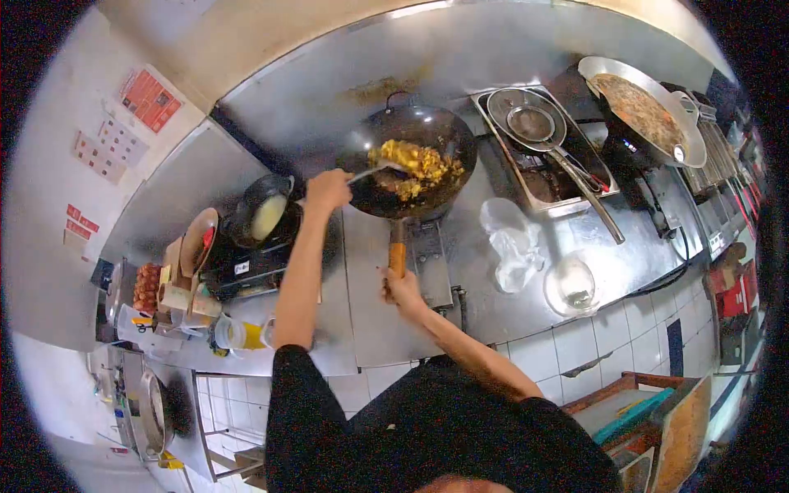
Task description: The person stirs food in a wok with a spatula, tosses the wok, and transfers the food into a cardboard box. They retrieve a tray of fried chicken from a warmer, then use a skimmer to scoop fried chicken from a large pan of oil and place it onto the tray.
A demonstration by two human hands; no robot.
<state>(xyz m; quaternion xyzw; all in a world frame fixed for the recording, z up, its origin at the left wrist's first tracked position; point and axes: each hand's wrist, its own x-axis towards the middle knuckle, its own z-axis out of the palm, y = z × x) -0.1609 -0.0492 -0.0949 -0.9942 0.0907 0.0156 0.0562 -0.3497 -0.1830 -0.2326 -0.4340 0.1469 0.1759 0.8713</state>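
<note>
Yellow-brown crumbly food (423, 164) lies in a dark wok (452, 131) in the upper middle. Fingers closed, my left hand (329, 191) grips a metal spatula (370, 173) from the left of the wok. The spatula's far end reaches into the food, so its tip is partly hidden. Below the wok, my right hand (404, 292) is wrapped round its wooden handle (398, 256).
Left of the wok, a smaller black pan (256, 212) holds something pale. Strainers (530, 123) rest over a metal tray (538, 197) to the right. A large pan of brown liquid (645, 107) stands farther right. A clear plastic bag (511, 246) and bowl (573, 283) sit on the steel counter (468, 308).
</note>
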